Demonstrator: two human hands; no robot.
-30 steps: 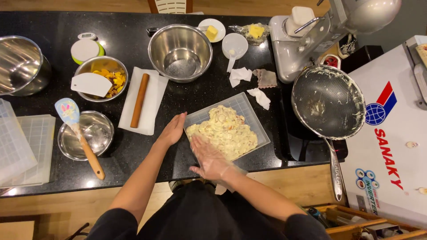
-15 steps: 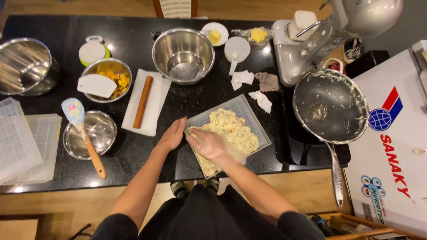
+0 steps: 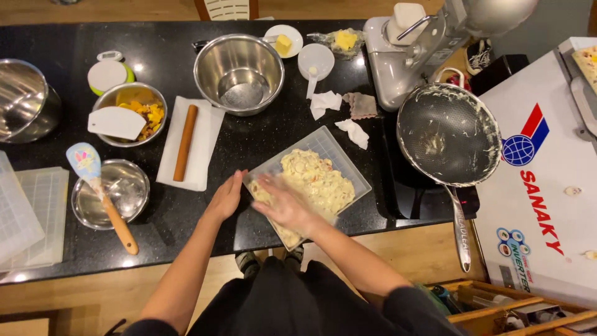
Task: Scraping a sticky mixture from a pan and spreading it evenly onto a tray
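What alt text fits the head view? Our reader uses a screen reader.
Seen from above, a person presses the right hand into pale dough in a clear tray on a black counter, the left hand against the tray's edge. Around it lie steel bowls, a rolling pin, a spatula and a smeared pan.

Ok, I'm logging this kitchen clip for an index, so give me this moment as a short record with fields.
setting: black countertop seen from above
left hand: flat against the left edge of the clear tray
right hand: blurred, pressing on the pale mixture in the tray
beside tray: wooden rolling pin on a white cloth, empty steel bowl
right side: smeared frying pan, stand mixer
left side: spatula resting on a small steel bowl
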